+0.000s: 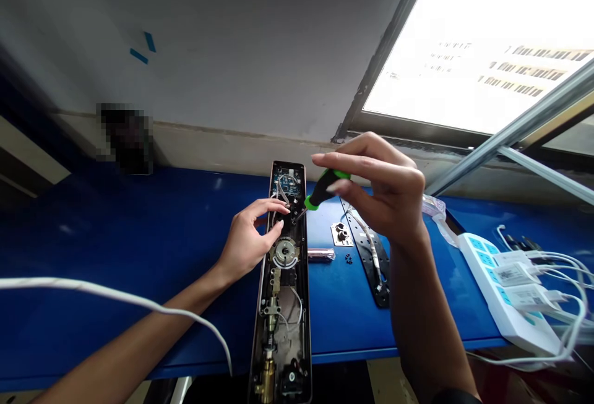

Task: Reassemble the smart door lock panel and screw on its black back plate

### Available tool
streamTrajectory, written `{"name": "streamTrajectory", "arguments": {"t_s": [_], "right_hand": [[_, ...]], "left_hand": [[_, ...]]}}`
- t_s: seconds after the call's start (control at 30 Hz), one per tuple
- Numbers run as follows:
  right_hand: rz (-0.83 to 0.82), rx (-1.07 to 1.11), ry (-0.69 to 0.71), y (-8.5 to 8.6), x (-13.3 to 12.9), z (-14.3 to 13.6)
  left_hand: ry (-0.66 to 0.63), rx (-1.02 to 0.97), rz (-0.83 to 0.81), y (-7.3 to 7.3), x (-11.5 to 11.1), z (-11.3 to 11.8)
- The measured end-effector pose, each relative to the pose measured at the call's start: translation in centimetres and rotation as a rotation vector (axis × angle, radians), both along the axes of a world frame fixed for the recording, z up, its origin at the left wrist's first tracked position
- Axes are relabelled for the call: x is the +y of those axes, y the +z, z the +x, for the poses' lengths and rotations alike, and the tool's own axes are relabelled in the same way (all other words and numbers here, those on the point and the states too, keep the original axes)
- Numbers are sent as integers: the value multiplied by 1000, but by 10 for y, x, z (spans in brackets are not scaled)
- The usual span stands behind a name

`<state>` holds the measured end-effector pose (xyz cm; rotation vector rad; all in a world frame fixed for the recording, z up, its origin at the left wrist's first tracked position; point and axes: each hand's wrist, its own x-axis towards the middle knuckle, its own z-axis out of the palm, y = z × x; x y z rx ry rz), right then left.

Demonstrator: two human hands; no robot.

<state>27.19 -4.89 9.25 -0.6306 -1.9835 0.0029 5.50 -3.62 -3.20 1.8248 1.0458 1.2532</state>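
Observation:
A long black lock housing, open-faced, lies lengthwise before me and reaches past the table's front edge. Inside are a blue circuit board, a round metal disc, thin wires and a brass cylinder. My right hand pinches the green and black handle of a screwdriver, which is tilted with its shaft pointing down into the housing below the board. My left hand rests over the housing's left edge, thumb and fingers apart, fingertips near the screwdriver tip. Whatever lies under those fingertips is hidden.
On the blue table, right of the housing, are a small square metal plate, several small black pieces, a wrapped pack and a black perforated strip. A white power strip with plugged-in adapters stands farther right. A white cable crosses above my left forearm.

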Motion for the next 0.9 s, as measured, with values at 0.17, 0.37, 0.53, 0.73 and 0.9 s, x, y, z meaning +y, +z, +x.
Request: {"name": "streamTrajectory", "arguments": {"t_s": [0.17,0.37,0.53,0.73,0.9], "right_hand": [[-121,-10,69,-2,2,-1],[-85,7,13,-2,6,2],[-206,26,121,0,1,1],[-44,2,-28,-1,4,2],[-194,14,71,1,0,3]], "left_hand": [[-13,-10,-4,-7,3,1],[-14,-30,-5,-5,0,1],[-15,-22,31,-5,-2,2],[-14,-15,48,-5,-2,2],[-18,-11,65,-5,-2,2]]}}
